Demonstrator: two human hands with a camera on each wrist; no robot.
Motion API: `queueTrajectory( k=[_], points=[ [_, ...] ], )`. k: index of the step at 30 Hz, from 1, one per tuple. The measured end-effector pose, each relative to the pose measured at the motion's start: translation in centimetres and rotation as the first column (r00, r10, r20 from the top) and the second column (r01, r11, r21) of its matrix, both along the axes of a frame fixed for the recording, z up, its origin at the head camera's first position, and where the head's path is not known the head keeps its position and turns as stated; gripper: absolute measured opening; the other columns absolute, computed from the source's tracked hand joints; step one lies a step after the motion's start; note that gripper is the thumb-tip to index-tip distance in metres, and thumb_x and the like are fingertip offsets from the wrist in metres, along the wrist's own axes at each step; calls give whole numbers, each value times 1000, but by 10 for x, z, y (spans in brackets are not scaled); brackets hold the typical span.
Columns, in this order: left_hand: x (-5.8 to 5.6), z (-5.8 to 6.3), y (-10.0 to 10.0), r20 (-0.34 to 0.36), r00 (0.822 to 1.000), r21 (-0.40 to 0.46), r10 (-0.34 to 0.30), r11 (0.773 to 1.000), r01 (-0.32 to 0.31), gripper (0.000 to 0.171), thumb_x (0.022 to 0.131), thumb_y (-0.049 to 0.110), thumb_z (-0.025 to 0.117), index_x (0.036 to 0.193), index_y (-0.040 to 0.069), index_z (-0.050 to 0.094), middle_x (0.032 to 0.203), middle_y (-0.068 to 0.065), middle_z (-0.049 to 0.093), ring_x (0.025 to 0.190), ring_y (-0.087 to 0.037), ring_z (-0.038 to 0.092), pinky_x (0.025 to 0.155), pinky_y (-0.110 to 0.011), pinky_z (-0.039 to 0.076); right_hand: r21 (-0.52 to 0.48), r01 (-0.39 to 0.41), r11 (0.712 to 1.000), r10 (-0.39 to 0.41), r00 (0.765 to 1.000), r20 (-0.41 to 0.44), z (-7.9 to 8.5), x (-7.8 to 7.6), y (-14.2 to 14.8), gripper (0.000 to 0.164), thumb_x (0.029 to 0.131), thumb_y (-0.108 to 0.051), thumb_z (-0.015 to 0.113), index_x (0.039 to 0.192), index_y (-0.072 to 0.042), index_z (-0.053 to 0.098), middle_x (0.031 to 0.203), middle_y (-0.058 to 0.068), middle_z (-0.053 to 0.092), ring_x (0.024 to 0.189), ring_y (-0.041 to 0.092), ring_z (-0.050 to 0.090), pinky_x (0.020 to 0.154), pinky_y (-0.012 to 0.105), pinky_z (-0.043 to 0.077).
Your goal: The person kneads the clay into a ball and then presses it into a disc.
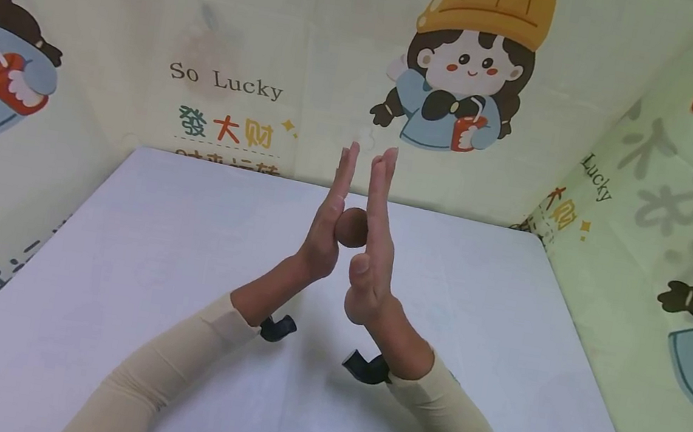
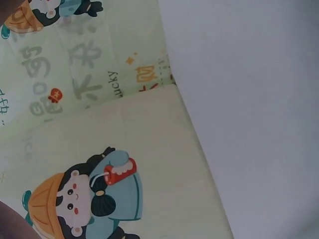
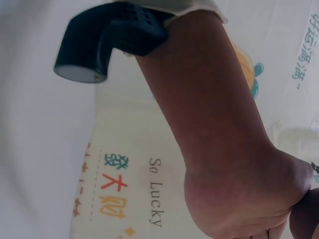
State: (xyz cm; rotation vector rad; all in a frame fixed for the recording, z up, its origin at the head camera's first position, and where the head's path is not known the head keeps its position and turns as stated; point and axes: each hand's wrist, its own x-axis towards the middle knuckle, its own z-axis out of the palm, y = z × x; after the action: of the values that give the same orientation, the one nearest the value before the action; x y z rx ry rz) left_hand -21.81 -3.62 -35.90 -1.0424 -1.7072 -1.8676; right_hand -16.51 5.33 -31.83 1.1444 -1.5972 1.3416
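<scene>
A small brown ball [image 1: 352, 227] sits between two upright palms, held above the table in the head view. My left hand [image 1: 324, 235] presses it from the left with straight fingers pointing up. From the right, the flat palm of my right hand [image 1: 376, 247] touches it, its fingers straight and its thumb in front. In the right wrist view, the left hand [image 3: 239, 199] appears below its forearm, with part of the ball [image 3: 305, 216] at the lower right edge. Only dark blurred patches show at the left corners of the left wrist view.
A white table [image 1: 239, 215] spreads beneath both arms. Printed cloth with cartoon figures [image 1: 469, 70] and lettering hangs behind it and along both sides. A black curved camera mount [image 1: 366, 367] sits at the right wrist, and another mount [image 1: 279, 328] at the left.
</scene>
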Motion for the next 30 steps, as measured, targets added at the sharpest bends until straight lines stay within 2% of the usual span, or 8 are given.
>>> queueTrajectory(
  k=[6, 13, 20, 21, 24, 25, 27, 30],
  points=[
    [8, -3, 5, -28, 1000, -15, -10, 1000, 9, 67, 105, 25, 11, 168, 1, 6, 177, -6, 3, 161, -23, -7, 127, -46, -3, -12, 36, 999, -37, 999, -9, 7, -3, 4, 99, 108, -65, 24, 151, 24, 12, 164, 43, 2, 158, 49, 0, 123, 65, 2],
    [18, -1, 10, -120, 992, -23, -35, 999, 32, 75, 112, 47, 11, 165, -6, 7, 176, -16, 5, 161, -32, -5, 127, -49, -1, -39, 59, 998, -59, 998, -10, 14, -6, 10, 101, 108, -63, 24, 149, 28, 11, 164, 43, 2, 159, 43, -1, 124, 64, 1],
    [30, 7, 13, -156, 986, -1, -55, 998, 56, 78, 111, 49, 13, 164, -9, 7, 175, -20, 5, 161, -35, -3, 127, -52, 1, -48, 58, 997, -59, 998, -2, 16, -10, 13, 101, 108, -64, 25, 150, 28, 11, 165, 41, 2, 160, 40, -1, 124, 63, 1],
    [31, 8, 13, -148, 987, 7, -65, 998, 67, 78, 112, 49, 13, 164, -8, 6, 175, -19, 5, 160, -34, 8, 127, -52, 3, -48, 53, 997, -53, 999, -1, 16, -10, 14, 101, 108, -64, 25, 150, 28, 11, 166, 41, 1, 160, 40, -2, 124, 63, 1],
    [34, 7, 13, -110, 988, 31, -104, 994, 108, 77, 111, 50, 15, 166, -4, 4, 176, -13, 3, 126, -25, 50, 120, -44, 26, -47, 33, 998, -33, 999, 9, 15, -12, 13, 100, 108, -63, 25, 150, 27, 11, 166, 40, 0, 160, 39, -3, 124, 63, 2],
    [36, 7, 13, -96, 989, 37, -114, 992, 119, 78, 111, 51, 16, 166, -2, 3, 177, -11, 2, 109, -23, 54, 112, -41, 34, -47, 27, 999, -26, 1000, 12, 15, -13, 13, 100, 109, -63, 25, 150, 27, 11, 167, 39, -1, 160, 39, -3, 125, 63, 2],
    [38, 7, 13, -78, 989, 49, -124, 991, 128, 78, 111, 53, 17, 167, 1, 2, 177, -7, 1, 81, -21, 48, 95, -36, 40, -44, 21, 999, -20, 1000, 19, 14, -14, 13, 99, 109, -62, 25, 151, 26, 11, 167, 39, -1, 160, 39, -3, 125, 62, 2],
    [42, 12, 13, -85, 989, 57, -122, 990, 127, 80, 110, 54, 17, 167, 1, 1, 177, -7, 1, 75, -21, 48, 84, -34, 41, -43, 18, 999, -17, 999, 29, 12, -16, 13, 98, 109, -62, 25, 151, 26, 11, 166, 40, 0, 160, 38, -2, 125, 62, 4]
  ],
)
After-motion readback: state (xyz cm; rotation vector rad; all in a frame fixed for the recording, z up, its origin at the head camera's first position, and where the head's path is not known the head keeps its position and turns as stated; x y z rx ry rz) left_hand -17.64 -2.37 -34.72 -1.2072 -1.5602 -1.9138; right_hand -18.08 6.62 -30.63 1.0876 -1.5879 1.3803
